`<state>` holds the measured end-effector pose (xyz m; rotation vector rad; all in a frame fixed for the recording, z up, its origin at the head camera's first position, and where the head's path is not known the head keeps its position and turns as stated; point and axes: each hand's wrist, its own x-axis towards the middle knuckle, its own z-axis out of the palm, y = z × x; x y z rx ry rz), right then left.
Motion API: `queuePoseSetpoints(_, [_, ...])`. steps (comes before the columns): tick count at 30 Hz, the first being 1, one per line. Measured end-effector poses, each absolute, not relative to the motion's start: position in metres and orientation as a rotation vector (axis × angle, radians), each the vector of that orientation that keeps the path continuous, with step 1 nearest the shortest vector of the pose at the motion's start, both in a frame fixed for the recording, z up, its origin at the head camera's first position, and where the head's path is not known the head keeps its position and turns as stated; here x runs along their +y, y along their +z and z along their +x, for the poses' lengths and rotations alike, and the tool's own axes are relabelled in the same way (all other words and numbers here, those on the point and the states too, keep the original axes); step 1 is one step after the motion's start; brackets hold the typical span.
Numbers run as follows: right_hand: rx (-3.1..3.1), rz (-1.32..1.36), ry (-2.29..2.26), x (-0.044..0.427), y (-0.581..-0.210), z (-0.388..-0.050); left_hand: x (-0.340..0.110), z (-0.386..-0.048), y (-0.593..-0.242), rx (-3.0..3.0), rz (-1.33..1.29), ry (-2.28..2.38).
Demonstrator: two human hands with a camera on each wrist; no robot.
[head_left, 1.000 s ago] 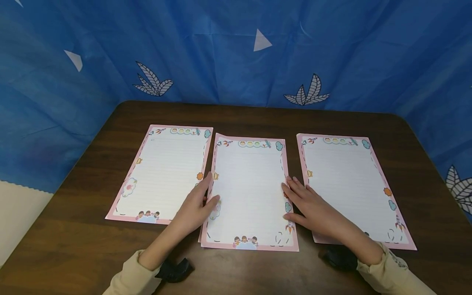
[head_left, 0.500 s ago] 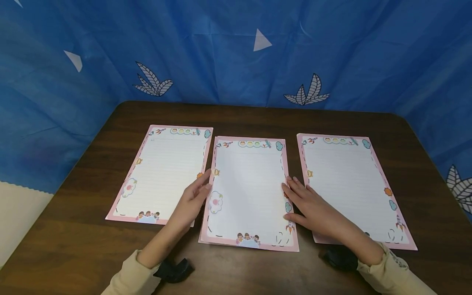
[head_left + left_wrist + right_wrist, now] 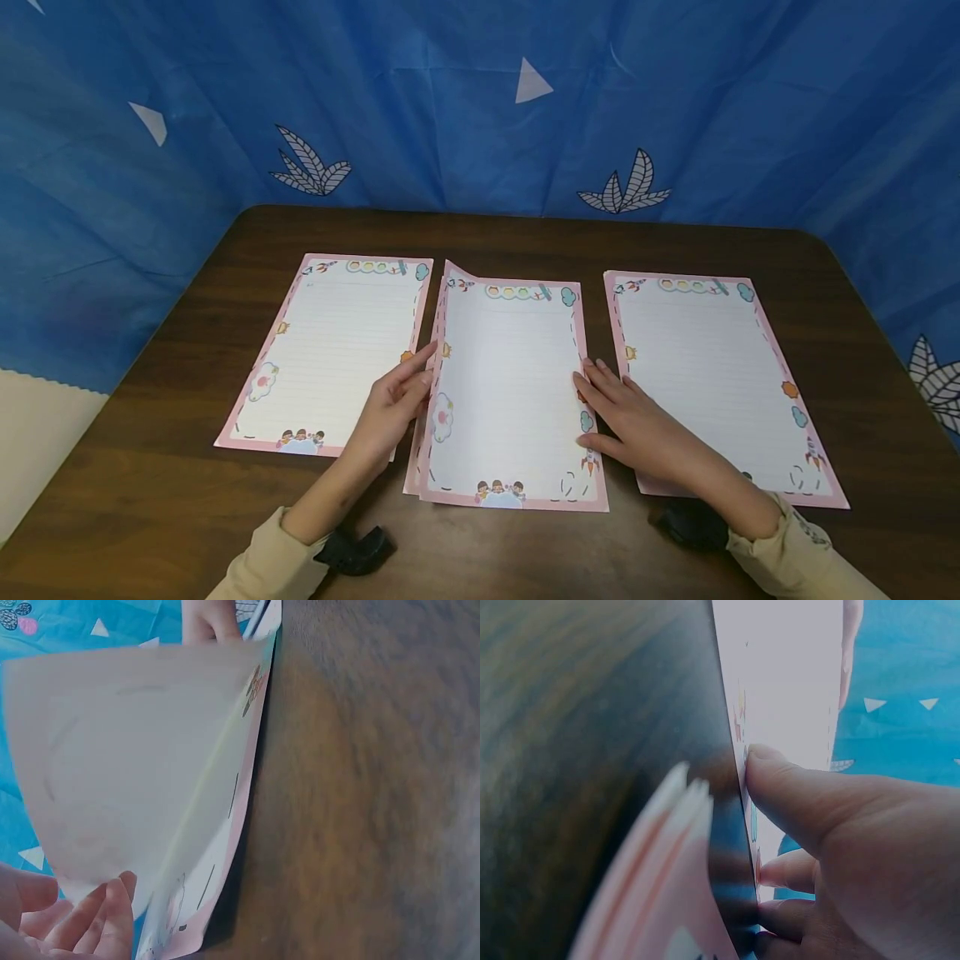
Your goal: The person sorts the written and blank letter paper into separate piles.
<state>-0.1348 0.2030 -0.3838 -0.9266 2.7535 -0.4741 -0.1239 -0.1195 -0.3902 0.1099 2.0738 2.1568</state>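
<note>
Three pink-bordered, lined sheets of paper show in the head view, each printed with small cartoons. The top sheet of the middle stack (image 3: 510, 392) has its left side raised, baring a pink strip of the paper below. At that edge is my left hand (image 3: 386, 412); in the left wrist view its fingertips (image 3: 120, 900) touch the raised sheet's underside (image 3: 135, 765), with the thumb apart from them. My right hand (image 3: 645, 429) rests on the middle stack's right edge, fingers spread. Its thumb (image 3: 772, 772) lies on that edge in the right wrist view.
Left paper stack (image 3: 352, 350) and right paper stack (image 3: 697, 367) flank the middle one on the dark wooden table (image 3: 517, 550). Black straps are at both wrists. A blue patterned cloth (image 3: 480, 125) hangs behind the table.
The middle top sheet's left side dropped flat half a second ago and is now raised again, its far left corner curling up. The left hand drew slightly left. The right hand stayed put.
</note>
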Motion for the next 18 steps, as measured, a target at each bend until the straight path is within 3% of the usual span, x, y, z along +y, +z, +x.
queuePoseSetpoints(18, [2.755,-0.900,-0.484,0.2014,-0.3837,-0.1349,-0.1157,-0.1227,-0.3912,2.066,0.117,2.171])
